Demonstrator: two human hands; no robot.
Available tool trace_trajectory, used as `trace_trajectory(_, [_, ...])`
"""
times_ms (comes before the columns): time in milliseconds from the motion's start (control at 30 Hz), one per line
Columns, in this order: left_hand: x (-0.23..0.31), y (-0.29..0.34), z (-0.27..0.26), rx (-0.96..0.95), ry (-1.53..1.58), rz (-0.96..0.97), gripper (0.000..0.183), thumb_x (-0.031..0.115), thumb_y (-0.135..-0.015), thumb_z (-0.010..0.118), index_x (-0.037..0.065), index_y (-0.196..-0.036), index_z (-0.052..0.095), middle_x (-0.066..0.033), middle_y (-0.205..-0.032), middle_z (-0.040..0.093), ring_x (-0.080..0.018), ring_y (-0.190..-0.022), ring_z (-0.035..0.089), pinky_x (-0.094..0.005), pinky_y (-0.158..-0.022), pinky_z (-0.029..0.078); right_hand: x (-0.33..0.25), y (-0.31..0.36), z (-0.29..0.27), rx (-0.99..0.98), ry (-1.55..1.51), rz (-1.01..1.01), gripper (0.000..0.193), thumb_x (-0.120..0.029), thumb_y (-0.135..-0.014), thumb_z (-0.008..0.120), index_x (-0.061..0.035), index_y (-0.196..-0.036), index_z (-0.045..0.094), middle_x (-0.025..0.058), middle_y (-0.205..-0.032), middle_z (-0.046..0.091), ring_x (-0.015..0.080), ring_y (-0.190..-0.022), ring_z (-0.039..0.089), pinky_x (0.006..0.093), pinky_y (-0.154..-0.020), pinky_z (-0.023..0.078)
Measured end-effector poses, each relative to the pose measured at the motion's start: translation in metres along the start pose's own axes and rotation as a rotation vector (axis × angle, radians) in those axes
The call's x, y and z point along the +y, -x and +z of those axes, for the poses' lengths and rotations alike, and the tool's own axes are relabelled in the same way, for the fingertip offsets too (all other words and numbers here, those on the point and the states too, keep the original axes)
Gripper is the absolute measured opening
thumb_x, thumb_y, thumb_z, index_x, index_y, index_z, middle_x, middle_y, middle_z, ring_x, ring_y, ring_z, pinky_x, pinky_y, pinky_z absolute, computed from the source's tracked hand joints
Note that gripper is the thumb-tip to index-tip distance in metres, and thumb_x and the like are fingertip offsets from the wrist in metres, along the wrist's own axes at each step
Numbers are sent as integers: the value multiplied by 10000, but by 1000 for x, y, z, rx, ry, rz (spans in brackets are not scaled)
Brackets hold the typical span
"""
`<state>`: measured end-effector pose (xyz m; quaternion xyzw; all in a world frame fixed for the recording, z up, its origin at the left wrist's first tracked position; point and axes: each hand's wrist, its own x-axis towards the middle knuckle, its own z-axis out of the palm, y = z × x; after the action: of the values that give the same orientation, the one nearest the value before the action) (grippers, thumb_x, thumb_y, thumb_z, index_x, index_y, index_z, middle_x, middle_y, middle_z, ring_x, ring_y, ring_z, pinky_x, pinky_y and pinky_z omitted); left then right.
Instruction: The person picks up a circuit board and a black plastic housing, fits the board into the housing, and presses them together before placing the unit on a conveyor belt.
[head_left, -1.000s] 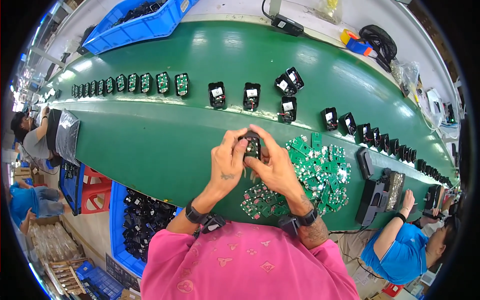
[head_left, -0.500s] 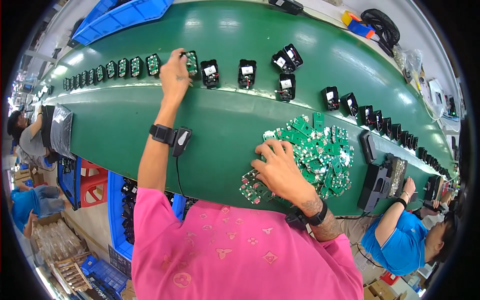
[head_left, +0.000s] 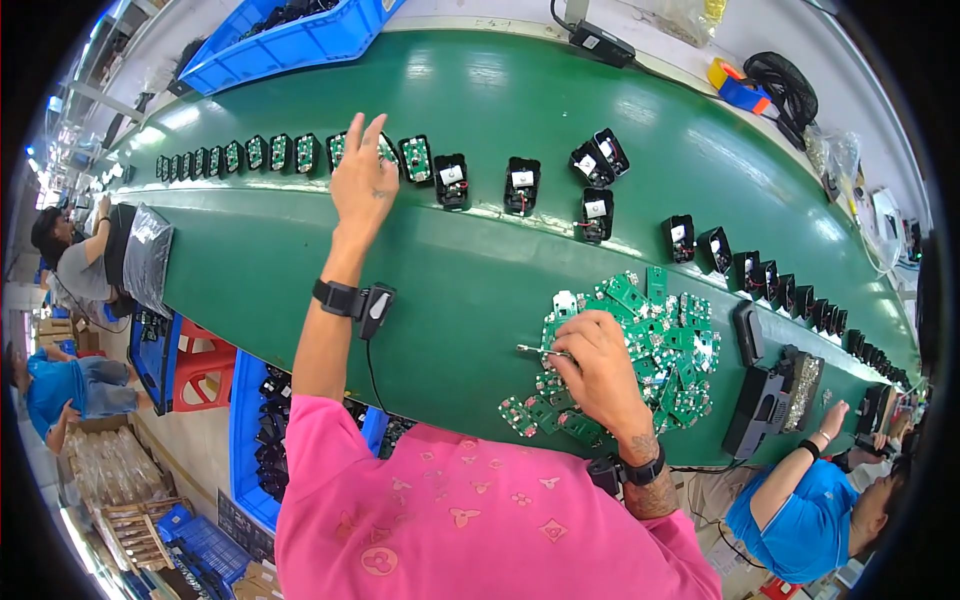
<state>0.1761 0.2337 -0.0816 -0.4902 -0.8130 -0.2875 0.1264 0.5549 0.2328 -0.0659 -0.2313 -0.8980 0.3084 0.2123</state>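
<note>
Over the row of black housings, my left hand (head_left: 362,195) is open, its fingers stretched out and apart. It partly hides two housings with green boards; another filled housing (head_left: 416,158) stands just right of it. My right hand (head_left: 605,375) pinches a circuit board (head_left: 538,350), seen nearly edge-on, above the left part of a loose pile of green circuit boards (head_left: 655,345). Further right along the row, a black housing (head_left: 452,182) shows a white part inside and no green board on top.
Several filled housings (head_left: 255,152) line up to the left, and more black housings (head_left: 748,270) curve away right. A blue crate (head_left: 290,55) sits at the far left edge. A black device (head_left: 752,410) lies right of the pile, near a co-worker in blue (head_left: 795,510).
My left hand has let go of the housing with its board and spread its fingers. My right hand has closed on a circuit board and lifted it off the pile. The view has shifted slightly.
</note>
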Motion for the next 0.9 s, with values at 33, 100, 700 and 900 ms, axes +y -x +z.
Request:
trace_trajectory(33, [1, -3, -9, -100, -33, -74, 537, 106, -860, 589, 121, -1393, 523, -160, -1406, 551, -383, -1066, 650, -472, -859, 549, 1, 0, 0, 3, 0, -2, 170, -31, -750, 753, -46, -878, 641, 71, -979, 640, 307, -1034, 564, 429, -910, 456])
trace_trajectory(100, [-37, -4, -1, -86, -68, -23, 625, 163, -825, 690, 124, -1417, 495, -132, -1421, 546, -368, -1093, 642, -455, -887, 540, 3, -1, 2, 38, -38, 5, 169, -22, -751, 752, -46, -874, 638, 71, -963, 647, 308, -1018, 573, 418, -894, 466])
trace_trajectory(700, [20, 9, -5, -531, -146, 317, 949, 391, -720, 826, 161, -1514, 359, -131, -1512, 423, -383, -1037, 655, -462, -841, 557, -3, -3, -5, 269, -189, 194, 143, -8, -777, 758, -8, -881, 660, 119, -860, 690, 277, -816, 669, 371, -729, 528])
trace_trajectory(900, [53, 30, -15, -319, 29, 459, 803, 436, -733, 792, 142, -1417, 490, -139, -1180, 566, -348, -844, 676, -447, -690, 572, -4, -7, -10, 217, -393, 113, 155, 3, -759, 766, -27, -875, 668, 117, -996, 711, 258, -864, 694, 351, -775, 543])
